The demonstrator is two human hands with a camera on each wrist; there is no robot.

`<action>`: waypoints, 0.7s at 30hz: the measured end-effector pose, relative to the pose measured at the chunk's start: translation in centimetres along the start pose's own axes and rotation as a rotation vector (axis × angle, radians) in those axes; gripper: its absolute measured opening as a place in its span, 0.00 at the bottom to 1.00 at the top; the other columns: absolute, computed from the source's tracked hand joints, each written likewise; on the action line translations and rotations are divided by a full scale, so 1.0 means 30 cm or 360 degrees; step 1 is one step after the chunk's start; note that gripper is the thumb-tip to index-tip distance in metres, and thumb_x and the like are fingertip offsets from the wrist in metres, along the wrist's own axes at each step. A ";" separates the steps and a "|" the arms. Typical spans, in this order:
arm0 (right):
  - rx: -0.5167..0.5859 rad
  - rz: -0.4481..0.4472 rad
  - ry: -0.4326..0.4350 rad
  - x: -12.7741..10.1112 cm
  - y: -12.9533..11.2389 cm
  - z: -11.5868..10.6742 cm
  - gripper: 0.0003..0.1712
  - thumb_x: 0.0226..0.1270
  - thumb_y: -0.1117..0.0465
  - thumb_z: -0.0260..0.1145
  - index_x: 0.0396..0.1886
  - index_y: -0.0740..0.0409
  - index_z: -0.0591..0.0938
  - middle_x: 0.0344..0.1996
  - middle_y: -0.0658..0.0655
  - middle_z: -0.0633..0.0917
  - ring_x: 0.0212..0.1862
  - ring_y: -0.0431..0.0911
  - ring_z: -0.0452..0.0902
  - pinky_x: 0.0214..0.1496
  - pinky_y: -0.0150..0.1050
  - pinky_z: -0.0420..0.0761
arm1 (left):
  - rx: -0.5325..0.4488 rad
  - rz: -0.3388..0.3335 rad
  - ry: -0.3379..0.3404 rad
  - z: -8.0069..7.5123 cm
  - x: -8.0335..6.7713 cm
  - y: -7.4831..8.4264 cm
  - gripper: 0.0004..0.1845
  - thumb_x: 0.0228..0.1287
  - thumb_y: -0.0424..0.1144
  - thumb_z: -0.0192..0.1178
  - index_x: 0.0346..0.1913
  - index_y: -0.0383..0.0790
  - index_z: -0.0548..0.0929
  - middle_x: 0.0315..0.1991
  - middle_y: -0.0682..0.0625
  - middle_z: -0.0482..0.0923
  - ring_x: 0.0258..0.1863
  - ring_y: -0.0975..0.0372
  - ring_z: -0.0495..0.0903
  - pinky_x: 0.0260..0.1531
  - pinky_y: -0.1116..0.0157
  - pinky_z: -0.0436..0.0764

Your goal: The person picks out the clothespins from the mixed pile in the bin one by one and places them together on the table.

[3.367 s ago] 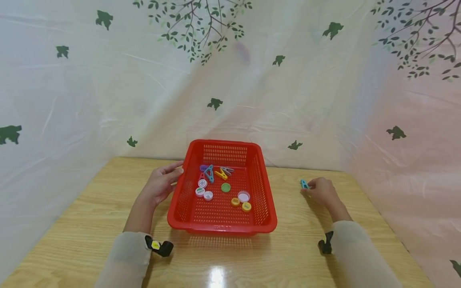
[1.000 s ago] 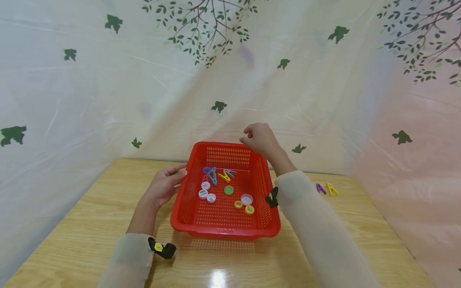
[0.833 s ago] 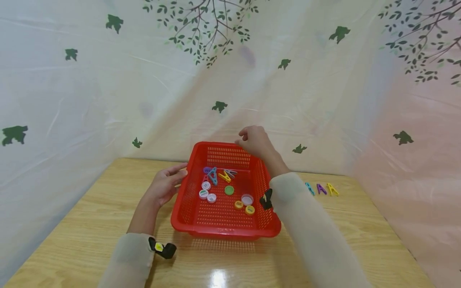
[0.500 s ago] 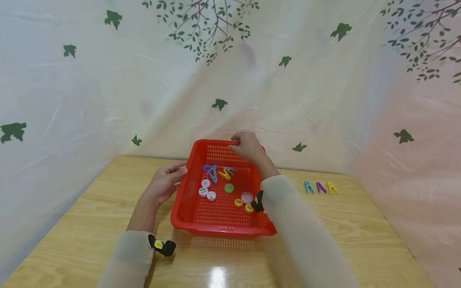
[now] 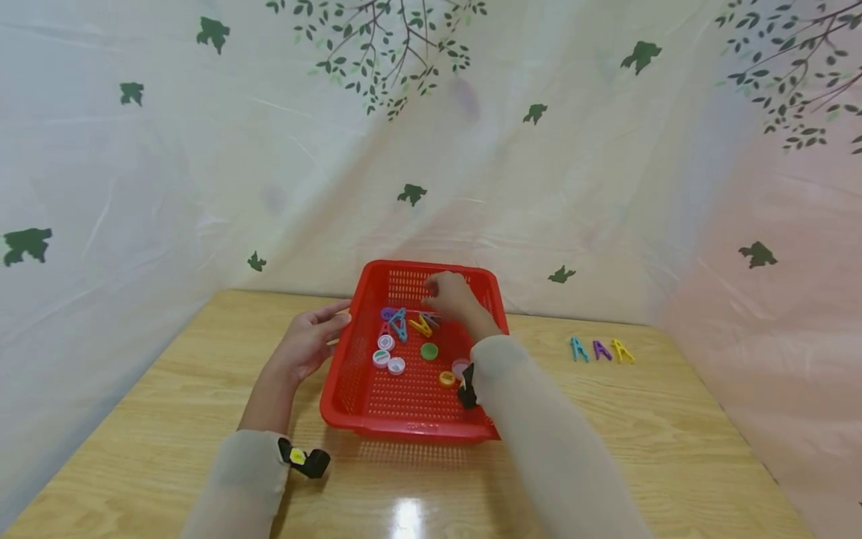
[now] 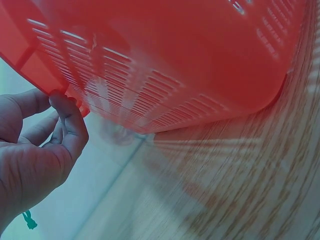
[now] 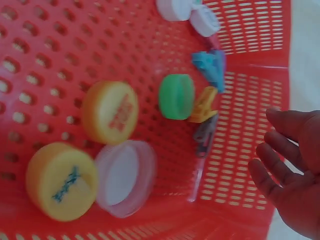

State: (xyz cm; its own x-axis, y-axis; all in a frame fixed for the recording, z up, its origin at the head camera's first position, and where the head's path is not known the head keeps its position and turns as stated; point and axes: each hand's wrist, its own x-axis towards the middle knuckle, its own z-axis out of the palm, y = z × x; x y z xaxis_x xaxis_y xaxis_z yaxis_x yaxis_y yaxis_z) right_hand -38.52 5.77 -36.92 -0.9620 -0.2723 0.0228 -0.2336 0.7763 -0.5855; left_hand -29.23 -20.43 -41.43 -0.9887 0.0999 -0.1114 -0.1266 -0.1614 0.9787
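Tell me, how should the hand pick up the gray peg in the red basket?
Pinch the gray peg across its two long sides, coming straight down from above. It lies flat beside the yellow peg, near the red basket far wall, so only its top is free. The right hand hovers near it.

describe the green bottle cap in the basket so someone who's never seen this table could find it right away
Start at the red basket in the middle of the wooden table. On its floor, just in front of the heap of clothes pegs at the far end, lies the green cap. It is the only plain green one; the other caps are white, pinkish or yellow.
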 end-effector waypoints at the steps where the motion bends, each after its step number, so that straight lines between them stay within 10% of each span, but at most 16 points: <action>1: 0.0014 0.0027 -0.0016 0.001 0.003 0.008 0.24 0.70 0.61 0.71 0.65 0.58 0.80 0.56 0.58 0.83 0.55 0.53 0.79 0.61 0.50 0.83 | 0.0002 0.0001 0.0002 0.000 -0.001 0.000 0.27 0.74 0.43 0.63 0.73 0.46 0.73 0.68 0.42 0.76 0.61 0.48 0.80 0.53 0.55 0.84; 21: 0.0049 0.0313 -0.0204 0.032 0.074 0.085 0.25 0.62 0.58 0.78 0.59 0.54 0.84 0.48 0.55 0.85 0.43 0.53 0.85 0.47 0.54 0.88 | -0.0010 -0.0002 0.0019 -0.010 0.002 0.003 0.26 0.73 0.42 0.64 0.72 0.46 0.75 0.65 0.41 0.78 0.58 0.49 0.82 0.52 0.55 0.85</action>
State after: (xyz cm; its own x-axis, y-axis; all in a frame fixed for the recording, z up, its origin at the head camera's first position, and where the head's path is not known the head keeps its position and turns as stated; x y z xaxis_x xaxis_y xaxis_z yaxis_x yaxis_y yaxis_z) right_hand -39.61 5.76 -40.26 -0.9622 -0.1889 -0.1960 -0.0371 0.8043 -0.5931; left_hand -29.32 -20.74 -41.41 -0.9895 0.0886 -0.1145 -0.1281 -0.1675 0.9775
